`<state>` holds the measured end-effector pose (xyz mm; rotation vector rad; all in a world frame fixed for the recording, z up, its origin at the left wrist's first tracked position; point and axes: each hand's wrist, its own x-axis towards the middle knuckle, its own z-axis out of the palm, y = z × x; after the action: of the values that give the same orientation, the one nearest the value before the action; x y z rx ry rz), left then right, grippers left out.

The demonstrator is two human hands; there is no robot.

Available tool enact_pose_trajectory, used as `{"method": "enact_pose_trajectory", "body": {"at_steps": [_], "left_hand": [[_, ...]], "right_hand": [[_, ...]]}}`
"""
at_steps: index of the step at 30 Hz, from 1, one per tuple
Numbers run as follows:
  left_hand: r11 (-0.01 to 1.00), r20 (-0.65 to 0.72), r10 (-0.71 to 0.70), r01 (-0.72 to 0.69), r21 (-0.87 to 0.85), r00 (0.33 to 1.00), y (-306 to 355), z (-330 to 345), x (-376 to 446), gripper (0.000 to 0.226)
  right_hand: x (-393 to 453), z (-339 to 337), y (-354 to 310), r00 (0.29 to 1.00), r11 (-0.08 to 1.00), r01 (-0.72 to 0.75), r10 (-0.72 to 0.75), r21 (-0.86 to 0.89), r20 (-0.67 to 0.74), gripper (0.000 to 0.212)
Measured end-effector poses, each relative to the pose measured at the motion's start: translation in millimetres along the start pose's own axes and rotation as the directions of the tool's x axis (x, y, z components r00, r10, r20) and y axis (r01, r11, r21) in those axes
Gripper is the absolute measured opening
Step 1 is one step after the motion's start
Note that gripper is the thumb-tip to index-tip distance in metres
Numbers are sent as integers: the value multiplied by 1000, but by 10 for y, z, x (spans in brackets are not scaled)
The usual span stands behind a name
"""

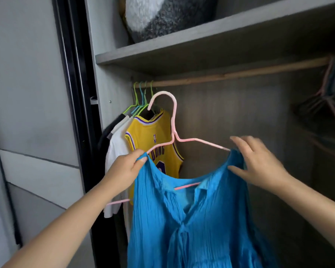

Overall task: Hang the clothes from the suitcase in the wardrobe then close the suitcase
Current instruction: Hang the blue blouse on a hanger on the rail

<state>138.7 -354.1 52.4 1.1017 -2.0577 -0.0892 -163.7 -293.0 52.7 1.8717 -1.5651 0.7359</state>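
step in hand: the blue blouse [197, 219] is being settled on a pink hanger [174, 130], held up in front of the open wardrobe [182, 49], not yet hooked on anything

left hand [124, 171]: grip is closed, the blouse's left shoulder and the hanger wire under it are pinched between thumb and fingers

right hand [257, 163]: grip is loose and fairly wide, fingers spread over the right shoulder where the fabric is bunched at the hanger's end (the hand is blurred, so an actual pinch can't be confirmed)

rail [230, 74]: wooden, under the shelf, bare along the middle stretch, which looks like the obvious landing spot

already hung: a yellow jersey [153, 140], a white shirt [116, 149] and something dark, all packed at the left end on green and blue hangers

doing it well: the right shoulder should probably be pulled fully over the wire end first, collar centred, otherwise the blouse could slip off one side once it's let go

then: hanger to be lifted so the hook clears the rail and is dropped just beside the jersey

suitcase: not in view, so nothing can be said about what's left inside
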Motion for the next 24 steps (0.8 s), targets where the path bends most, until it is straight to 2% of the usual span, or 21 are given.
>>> {"method": "enact_pose_trajectory", "body": {"at_steps": [2, 3, 4, 7, 11, 15, 18, 20, 24], "left_hand": [[998, -14, 35, -36, -51, 999, 50, -34, 40, 25], [997, -3, 47, -47, -61, 999, 73, -48, 56, 29], [996, 18, 58, -57, -63, 998, 101, -58, 76, 31], [994, 43, 92, -89, -57, 995, 217, -74, 149, 30], [994, 54, 113, -114, 0, 992, 255, -61, 261, 28], [992, 83, 106, -112, 61, 991, 254, -13, 309, 31], [988, 94, 147, -152, 43, 985, 339, 55, 299, 35], [984, 120, 138, -150, 93, 983, 333, 68, 337, 35], [956, 185, 19, -72, 283, 983, 174, 34, 353, 36]], "right_hand": [[23, -59, 81, 965, 971, -217, 199, 100, 168, 41], [29, -62, 100, 935, 950, -281, 240, 134, 263, 33], [38, -60, 108, 927, 952, -275, 226, 135, 299, 37], [133, -180, 14, 960, 981, -178, 155, 82, 232, 49], [215, -359, -92, 973, 969, -210, 193, 130, 128, 50], [251, -418, -163, 977, 984, -179, 179, -8, 113, 46], [242, -456, -174, 958, 965, -231, 248, -127, 141, 45], [229, -458, -156, 946, 950, -261, 288, -171, 153, 46], [179, -468, -5, 892, 914, -403, 404, -49, 205, 50]]}}
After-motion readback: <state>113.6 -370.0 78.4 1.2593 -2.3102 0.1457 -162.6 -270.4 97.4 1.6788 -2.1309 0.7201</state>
